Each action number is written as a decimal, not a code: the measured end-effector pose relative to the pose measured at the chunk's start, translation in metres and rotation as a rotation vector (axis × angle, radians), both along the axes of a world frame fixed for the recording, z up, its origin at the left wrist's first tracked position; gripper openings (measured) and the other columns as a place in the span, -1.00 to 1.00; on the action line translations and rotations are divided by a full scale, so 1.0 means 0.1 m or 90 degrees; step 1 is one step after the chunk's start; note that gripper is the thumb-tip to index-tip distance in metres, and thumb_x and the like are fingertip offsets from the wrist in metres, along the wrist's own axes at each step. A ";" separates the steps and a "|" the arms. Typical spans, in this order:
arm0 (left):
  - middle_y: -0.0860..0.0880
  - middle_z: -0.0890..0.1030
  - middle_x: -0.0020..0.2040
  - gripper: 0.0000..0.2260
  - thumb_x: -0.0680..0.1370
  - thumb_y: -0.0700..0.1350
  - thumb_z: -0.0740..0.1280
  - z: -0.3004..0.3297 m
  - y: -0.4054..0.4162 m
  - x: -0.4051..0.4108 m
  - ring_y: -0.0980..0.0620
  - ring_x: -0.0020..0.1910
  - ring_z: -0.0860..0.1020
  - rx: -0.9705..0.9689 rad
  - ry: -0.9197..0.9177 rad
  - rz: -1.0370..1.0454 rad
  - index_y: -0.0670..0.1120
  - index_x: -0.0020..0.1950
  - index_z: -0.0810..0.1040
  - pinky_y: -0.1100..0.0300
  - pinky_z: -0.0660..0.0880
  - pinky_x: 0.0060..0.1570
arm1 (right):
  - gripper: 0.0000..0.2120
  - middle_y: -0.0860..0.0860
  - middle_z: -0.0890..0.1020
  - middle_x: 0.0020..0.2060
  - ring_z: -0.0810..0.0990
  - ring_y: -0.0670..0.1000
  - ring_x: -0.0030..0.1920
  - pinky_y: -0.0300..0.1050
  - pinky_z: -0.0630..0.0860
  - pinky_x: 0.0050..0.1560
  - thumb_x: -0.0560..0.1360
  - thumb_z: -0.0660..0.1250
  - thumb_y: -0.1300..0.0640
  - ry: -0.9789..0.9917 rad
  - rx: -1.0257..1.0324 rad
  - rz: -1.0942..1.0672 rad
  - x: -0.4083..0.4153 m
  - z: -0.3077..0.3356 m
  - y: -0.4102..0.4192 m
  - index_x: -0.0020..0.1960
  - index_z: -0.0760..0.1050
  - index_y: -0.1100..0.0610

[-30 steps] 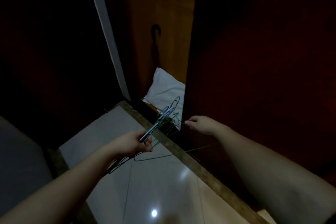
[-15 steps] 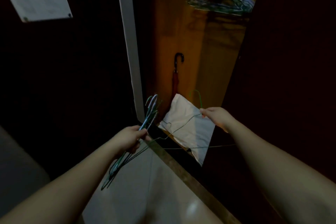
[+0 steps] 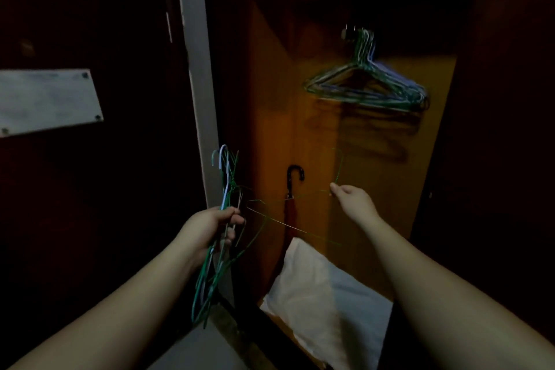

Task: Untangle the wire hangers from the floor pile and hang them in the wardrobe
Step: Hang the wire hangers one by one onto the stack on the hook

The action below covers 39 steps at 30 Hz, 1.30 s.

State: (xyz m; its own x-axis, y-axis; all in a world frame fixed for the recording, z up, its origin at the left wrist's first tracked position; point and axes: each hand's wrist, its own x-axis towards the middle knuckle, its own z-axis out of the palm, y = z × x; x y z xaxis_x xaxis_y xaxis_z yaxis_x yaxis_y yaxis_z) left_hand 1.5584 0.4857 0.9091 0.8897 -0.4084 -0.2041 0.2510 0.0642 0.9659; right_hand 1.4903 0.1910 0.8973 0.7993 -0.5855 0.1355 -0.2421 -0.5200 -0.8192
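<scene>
Your left hand point(image 3: 210, 227) grips a bundle of hangers point(image 3: 220, 237) in front of the pale door edge point(image 3: 195, 84), fingers curled round their necks; the hooks stick up above your fist and the green and white wire bodies trail down toward the floor point(image 3: 198, 351). Your right hand point(image 3: 354, 201) pinches a single green hanger point(image 3: 300, 213) at its neck, held up inside the open wardrobe point(image 3: 300, 117). Its thin lower wire runs left and lies close to the bundle; whether the two touch is hard to tell in the dim light.

Farther in and higher, to the right, a bunch of hung hangers point(image 3: 366, 84) already hangs from a fitting, casting a shadow on the orange back panel. A dark umbrella point(image 3: 291, 189) with a curved handle stands upright in the far left corner, right behind the single hanger's wire. A white pillow point(image 3: 324, 297) lies on the wardrobe bottom, below your right forearm. On the dark door at the left, a pale plate point(image 3: 45, 102) is screwed on.
</scene>
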 end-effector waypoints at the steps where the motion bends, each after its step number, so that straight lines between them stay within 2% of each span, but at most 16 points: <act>1: -0.02 0.58 -0.36 -0.88 0.65 -0.19 0.21 0.09 -0.10 0.14 0.08 -0.53 0.41 -0.027 0.007 -0.003 -0.20 0.07 0.51 0.30 0.33 -0.58 | -0.61 0.08 0.61 0.05 0.54 0.05 0.02 -0.03 0.47 0.01 0.63 0.13 -0.13 -0.017 0.002 -0.012 0.16 0.06 -0.07 0.17 0.56 0.12; 4: -0.01 0.58 -0.36 -0.89 0.63 -0.19 0.23 0.43 -0.43 0.55 0.10 -0.56 0.39 -0.100 0.010 -0.008 -0.17 0.05 0.53 0.33 0.31 -0.61 | -0.65 0.00 0.53 -0.25 0.47 -0.03 -0.28 -0.17 0.36 -0.31 0.63 0.15 -0.11 -0.072 -0.001 -0.053 0.54 0.34 -0.29 0.16 0.51 0.14; 6: -0.01 0.58 -0.36 -0.90 0.63 -0.20 0.22 0.63 -0.64 0.77 0.10 -0.57 0.39 -0.129 0.002 -0.011 -0.16 0.03 0.53 0.36 0.29 -0.62 | -0.66 -0.01 0.47 -0.34 0.42 -0.05 -0.35 -0.18 0.30 -0.36 0.63 0.15 -0.09 -0.085 -0.010 -0.079 0.74 0.54 -0.44 0.11 0.52 0.15; 13: -0.07 0.58 -0.24 -0.90 0.63 -0.21 0.22 1.14 -1.29 1.49 0.12 -0.61 0.41 -0.195 -0.029 -0.012 -0.20 0.06 0.50 0.33 0.34 -0.64 | -0.64 0.02 0.55 -0.26 0.50 0.02 -0.23 -0.09 0.37 -0.26 0.62 0.17 -0.15 -0.132 -0.046 -0.218 1.29 1.30 -1.07 0.04 0.54 0.13; 18: -0.06 0.52 -0.25 -0.86 0.67 -0.19 0.16 1.44 -1.64 1.98 0.15 -0.66 0.37 -0.229 -0.058 -0.055 -0.16 -0.04 0.45 0.37 0.29 -0.62 | -0.62 0.02 0.47 -0.38 0.41 0.01 -0.40 -0.12 0.26 -0.41 0.63 0.17 -0.12 -0.168 -0.112 -0.291 1.55 1.82 -1.31 0.05 0.53 0.19; 21: -0.04 0.51 -0.27 -0.83 0.69 -0.16 0.15 1.58 -1.79 2.30 0.15 -0.66 0.36 -0.238 -0.073 -0.084 -0.13 -0.08 0.44 0.34 0.29 -0.61 | -0.61 0.06 0.51 -0.33 0.43 0.03 -0.37 -0.10 0.31 -0.36 0.64 0.15 -0.10 -0.208 -0.148 -0.337 1.72 2.08 -1.40 0.11 0.52 0.23; 27: -0.05 0.51 -0.28 -0.81 0.69 -0.12 0.14 1.58 -2.07 2.74 0.15 -0.67 0.38 -0.261 -0.127 -0.097 -0.14 -0.07 0.45 0.32 0.30 -0.60 | -0.63 0.00 0.53 -0.33 0.44 -0.01 -0.37 -0.13 0.36 -0.35 0.63 0.16 -0.10 -0.242 -0.188 -0.410 2.01 2.42 -1.58 0.21 0.53 0.15; 36: -0.05 0.50 -0.29 -0.80 0.68 -0.16 0.15 1.51 -2.37 3.10 0.14 -0.68 0.37 -0.266 -0.085 -0.133 -0.13 -0.12 0.46 0.25 0.30 -0.54 | -0.62 -0.01 0.53 -0.36 0.42 -0.03 -0.43 -0.14 0.34 -0.41 0.64 0.15 -0.10 -0.243 -0.233 -0.448 2.37 2.69 -1.80 0.29 0.49 0.12; 39: -0.05 0.50 -0.27 -0.80 0.68 -0.15 0.15 1.50 -2.46 3.14 0.13 -0.68 0.37 -0.254 -0.080 -0.133 -0.13 -0.11 0.47 0.19 0.29 -0.44 | -0.63 -0.01 0.53 -0.34 0.44 -0.02 -0.40 -0.10 0.37 -0.35 0.64 0.14 -0.09 -0.231 -0.248 -0.435 2.47 2.71 -1.85 0.25 0.50 0.14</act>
State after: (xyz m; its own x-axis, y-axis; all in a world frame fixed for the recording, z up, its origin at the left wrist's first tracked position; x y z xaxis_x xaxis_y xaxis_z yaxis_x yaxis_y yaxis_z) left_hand 1.8722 0.2401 1.0595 0.7880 -0.6060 0.1090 0.1810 0.3971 0.8998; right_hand 1.7373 0.0058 1.1680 0.1581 -0.7801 0.6053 -0.3615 -0.6162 -0.6998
